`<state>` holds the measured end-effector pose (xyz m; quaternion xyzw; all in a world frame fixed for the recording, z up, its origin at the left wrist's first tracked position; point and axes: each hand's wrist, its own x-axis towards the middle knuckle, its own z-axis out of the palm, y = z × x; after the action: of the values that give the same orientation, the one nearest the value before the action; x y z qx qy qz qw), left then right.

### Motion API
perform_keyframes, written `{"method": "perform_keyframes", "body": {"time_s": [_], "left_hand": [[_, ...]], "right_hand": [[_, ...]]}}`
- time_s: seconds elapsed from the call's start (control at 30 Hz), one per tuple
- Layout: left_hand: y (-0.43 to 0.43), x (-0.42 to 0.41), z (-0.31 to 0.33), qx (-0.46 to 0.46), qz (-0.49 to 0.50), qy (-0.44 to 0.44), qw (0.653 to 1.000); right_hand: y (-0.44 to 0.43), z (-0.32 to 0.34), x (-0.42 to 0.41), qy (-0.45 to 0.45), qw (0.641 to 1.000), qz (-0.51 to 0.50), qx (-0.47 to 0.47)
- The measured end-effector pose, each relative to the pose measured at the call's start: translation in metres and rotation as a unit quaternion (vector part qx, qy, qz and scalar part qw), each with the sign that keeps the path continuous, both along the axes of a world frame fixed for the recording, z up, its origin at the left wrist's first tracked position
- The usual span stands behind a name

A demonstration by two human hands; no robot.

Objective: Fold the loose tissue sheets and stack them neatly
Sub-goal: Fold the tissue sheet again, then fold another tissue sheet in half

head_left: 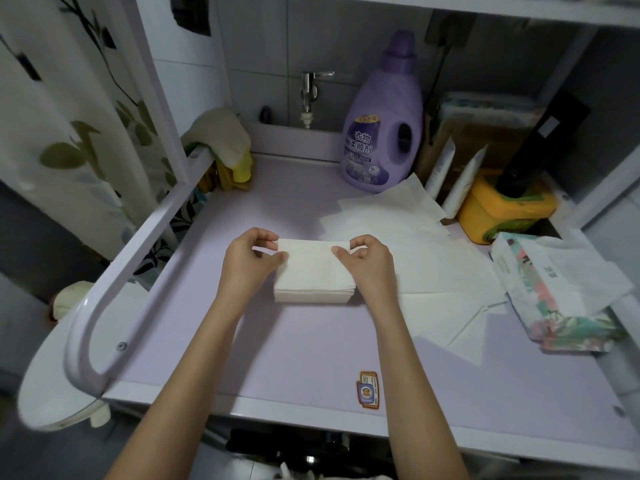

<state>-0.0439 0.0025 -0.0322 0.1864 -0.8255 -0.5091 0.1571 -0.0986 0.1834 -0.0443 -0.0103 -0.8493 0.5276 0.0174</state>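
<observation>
Lilac countertop [277, 341]: left hand [251, 259], right hand [369, 261] pinch folded tissue [308, 259] corners.

— What can you read from where you stand?
— On the purple bottle [382, 133] in front of me, the label says 衣物柔顺剂.
— Anything else?
— The tissue pack [540, 289] and the table sticker [369, 389] carry print too blurred for me.

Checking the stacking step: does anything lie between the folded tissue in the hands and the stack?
Nothing visible does. The left hand and right hand pinch the folded tissue by its far corners right over the stack; the loose sheets lie off to its right.
</observation>
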Motion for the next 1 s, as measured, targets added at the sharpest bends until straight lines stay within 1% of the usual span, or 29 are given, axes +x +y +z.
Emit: {"method": "perform_keyframes", "body": {"time_s": [0.07, 0.1, 0.13, 0.17, 0.23, 0.3, 0.37, 0.43, 0.53, 0.57, 0.6, 0.63, 0.67, 0.7, 0.73, 0.77, 0.8, 0.83, 0.87, 0.93, 1.0], "left_hand": [[0.003, 0.002, 0.000, -0.028, 0.018, 0.001, 0.999], [0.005, 0.004, -0.001, -0.041, 0.029, -0.002, 0.999], [0.007, 0.006, -0.001, -0.042, 0.040, -0.004, 0.998], [0.010, 0.008, -0.002, -0.030, 0.044, -0.006, 0.999], [0.018, 0.010, -0.004, 0.031, 0.030, -0.020, 0.999], [0.027, 0.012, -0.004, 0.134, -0.002, -0.060, 0.989], [0.034, 0.011, -0.005, 0.199, -0.027, -0.091, 0.975], [0.038, 0.011, -0.002, 0.212, -0.032, -0.102, 0.971], [0.038, 0.010, 0.004, 0.226, -0.015, -0.117, 0.967], [0.039, 0.012, 0.006, 0.208, -0.014, -0.110, 0.972], [0.040, 0.016, 0.008, 0.153, -0.017, -0.088, 0.984], [0.042, 0.021, 0.010, 0.067, -0.023, -0.054, 0.996], [0.043, 0.024, 0.010, -0.021, -0.028, -0.007, 0.999], [0.044, 0.027, 0.011, -0.080, -0.034, 0.047, 0.995], [0.047, 0.028, 0.012, -0.102, -0.047, 0.087, 0.990], [0.051, 0.028, 0.013, -0.101, -0.062, 0.112, 0.987], [0.054, 0.028, 0.013, -0.092, -0.075, 0.128, 0.985], [0.057, 0.028, 0.012, -0.087, -0.084, 0.141, 0.983], [0.061, 0.029, 0.012, -0.087, -0.091, 0.155, 0.980], [0.067, 0.031, 0.012, -0.096, -0.102, 0.174, 0.975], [0.069, 0.032, 0.011, -0.092, -0.113, 0.181, 0.973]], "right_hand": [[0.000, 0.001, 0.003, 0.007, 1.000, -0.003, 0.007], [0.000, 0.003, 0.006, 0.008, 1.000, -0.008, -0.004], [0.000, 0.005, 0.008, -0.003, 0.999, -0.015, -0.039], [0.000, 0.008, 0.009, -0.030, 0.995, -0.022, -0.093], [0.001, 0.009, 0.008, -0.112, 0.972, -0.012, -0.204], [0.002, 0.007, 0.010, -0.184, 0.943, 0.049, -0.272], [0.001, 0.004, 0.012, -0.210, 0.929, 0.101, -0.287], [-0.003, 0.005, 0.015, -0.216, 0.935, 0.109, -0.261], [-0.001, 0.010, 0.017, -0.206, 0.937, 0.119, -0.256], [0.004, 0.012, 0.019, -0.179, 0.946, 0.109, -0.247], [0.012, 0.014, 0.020, -0.135, 0.962, 0.090, -0.220], [0.023, 0.016, 0.021, -0.078, 0.980, 0.070, -0.172], [0.036, 0.015, 0.021, -0.023, 0.993, 0.058, -0.097], [0.051, 0.012, 0.020, 0.012, 0.998, 0.060, 0.004], [0.067, 0.006, 0.019, 0.019, 0.991, 0.063, 0.114], [0.083, -0.001, 0.017, -0.002, 0.978, 0.066, 0.200], [0.094, -0.008, 0.016, -0.034, 0.965, 0.072, 0.250], [0.102, -0.014, 0.016, -0.060, 0.960, 0.077, 0.261], [0.107, -0.018, 0.017, -0.063, 0.963, 0.074, 0.253], [0.111, -0.023, 0.016, -0.025, 0.974, 0.049, 0.222], [0.111, -0.024, 0.015, 0.012, 0.975, 0.027, 0.219]]}}
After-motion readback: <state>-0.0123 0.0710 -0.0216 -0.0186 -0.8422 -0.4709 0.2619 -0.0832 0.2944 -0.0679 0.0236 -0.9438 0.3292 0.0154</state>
